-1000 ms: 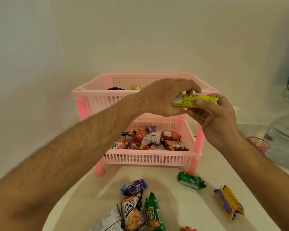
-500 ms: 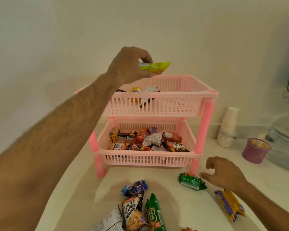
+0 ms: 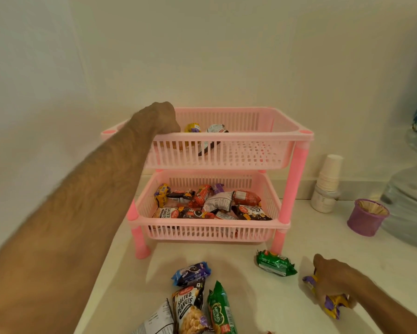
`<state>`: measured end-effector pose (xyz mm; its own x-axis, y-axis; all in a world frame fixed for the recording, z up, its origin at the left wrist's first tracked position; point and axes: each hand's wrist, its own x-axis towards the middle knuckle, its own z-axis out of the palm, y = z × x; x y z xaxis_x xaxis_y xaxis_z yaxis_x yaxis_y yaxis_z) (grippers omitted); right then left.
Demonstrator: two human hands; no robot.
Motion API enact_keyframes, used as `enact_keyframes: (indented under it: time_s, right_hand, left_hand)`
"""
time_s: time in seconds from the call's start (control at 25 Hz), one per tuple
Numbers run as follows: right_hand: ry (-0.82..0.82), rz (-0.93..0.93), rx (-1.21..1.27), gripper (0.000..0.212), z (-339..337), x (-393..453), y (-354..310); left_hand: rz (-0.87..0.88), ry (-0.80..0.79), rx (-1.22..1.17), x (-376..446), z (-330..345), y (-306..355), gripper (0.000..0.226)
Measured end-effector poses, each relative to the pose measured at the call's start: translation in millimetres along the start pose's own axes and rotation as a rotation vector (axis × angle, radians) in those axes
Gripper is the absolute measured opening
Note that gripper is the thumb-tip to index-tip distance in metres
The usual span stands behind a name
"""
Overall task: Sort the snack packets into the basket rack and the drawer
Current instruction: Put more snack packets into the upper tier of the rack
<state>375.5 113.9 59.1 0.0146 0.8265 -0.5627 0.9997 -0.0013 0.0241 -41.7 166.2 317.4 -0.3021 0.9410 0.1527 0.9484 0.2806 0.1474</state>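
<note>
Countertop: yellow-purple packet (image 3: 332,306) under right hand (image 3: 332,278) fingers

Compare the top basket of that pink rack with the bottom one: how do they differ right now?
The top basket holds only a few packets, bunched at its left end; the bottom basket is crowded with packets across its floor. The left hand reaches into the top basket; no hand is at the bottom basket. Both are pink slatted plastic trays on the same pink legs.
</note>
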Motion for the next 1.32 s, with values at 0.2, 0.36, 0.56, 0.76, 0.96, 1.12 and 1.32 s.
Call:
enact_keyframes:
  time_s: [0.2, 0.36, 0.56, 0.76, 0.96, 1.12, 1.32]
  right_hand:
    - [0.02, -0.124, 0.145, 0.082, -23, -8, -22]
    - [-0.014, -0.386, 0.462, 0.075, -68, -36, -48]
    - [0.095, -0.845, 1.032, 0.053, -121, -82, -89]
    - [0.113, -1.021, 1.45, 0.042, -147, -101, -119]
    - [0.115, -1.013, 1.577, 0.041, -150, -107, -135]
    - [0.049, -0.988, 1.671, 0.06, -147, -103, -146]
    - [0.137, -0.896, 1.631, 0.044, -103, -80, -163]
  left_hand:
    - [0.022, -0.044, -0.024, -1, 2, 3, 0.031]
    - [0.275, 0.215, -0.289, -11, 4, 9, 0.026]
    - [0.86, 0.205, -0.678, -59, -7, 50, 0.039]
    - [1.037, -0.079, -0.447, -80, -12, 76, 0.053]
    - [0.967, -0.239, -0.456, -75, -22, 66, 0.057]
    - [0.942, -0.262, -0.46, -72, -34, 54, 0.058]
    - [0.813, 0.097, -0.647, -60, -46, 48, 0.054]
